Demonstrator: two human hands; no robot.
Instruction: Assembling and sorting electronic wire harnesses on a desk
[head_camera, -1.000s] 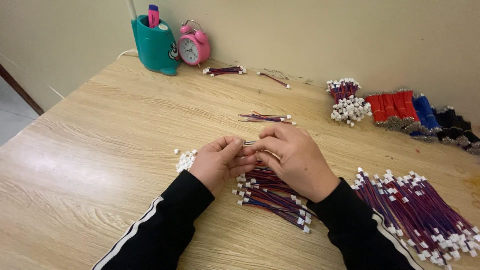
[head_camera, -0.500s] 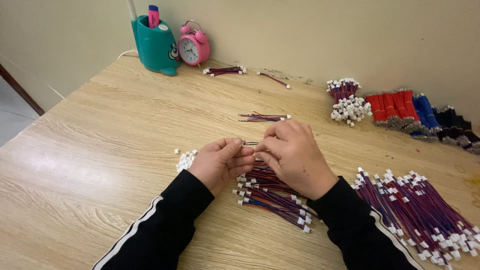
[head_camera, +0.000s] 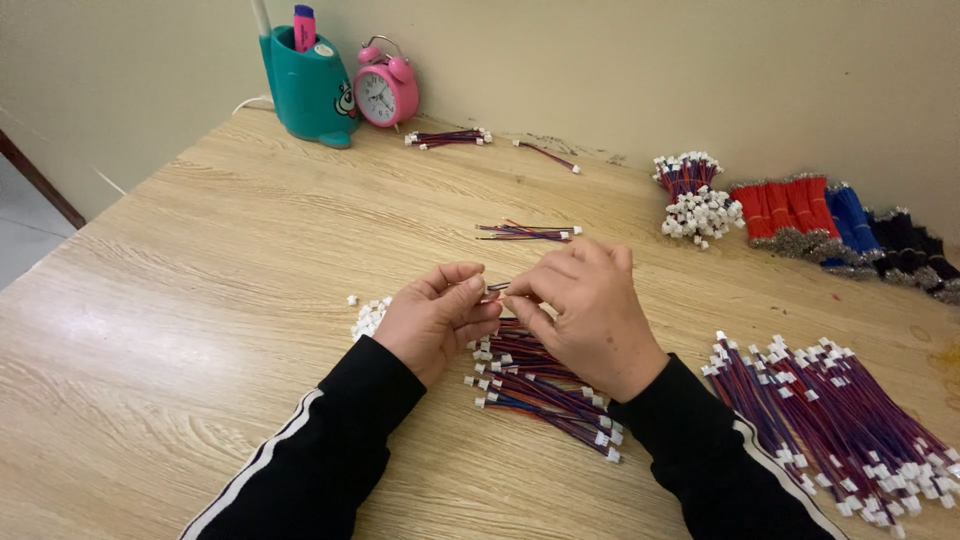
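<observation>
**Two hands pinch one short wire over the table**

The table (head_camera: 200, 300) runs out of frame on every side. At its right edge a big wire heap (head_camera: 850, 420) is cut off. A smaller wire pile (head_camera: 545, 385) lies under the wrists, partly hidden. The right hand (head_camera: 590, 310) and left hand (head_camera: 435, 320) meet just above that pile, fingertips closed on a thin wire (head_camera: 497, 287); only a short stretch shows between them, its ends hidden. Left of the pile, half-covered by the left hand, sit small white connectors (head_camera: 368, 318).
</observation>
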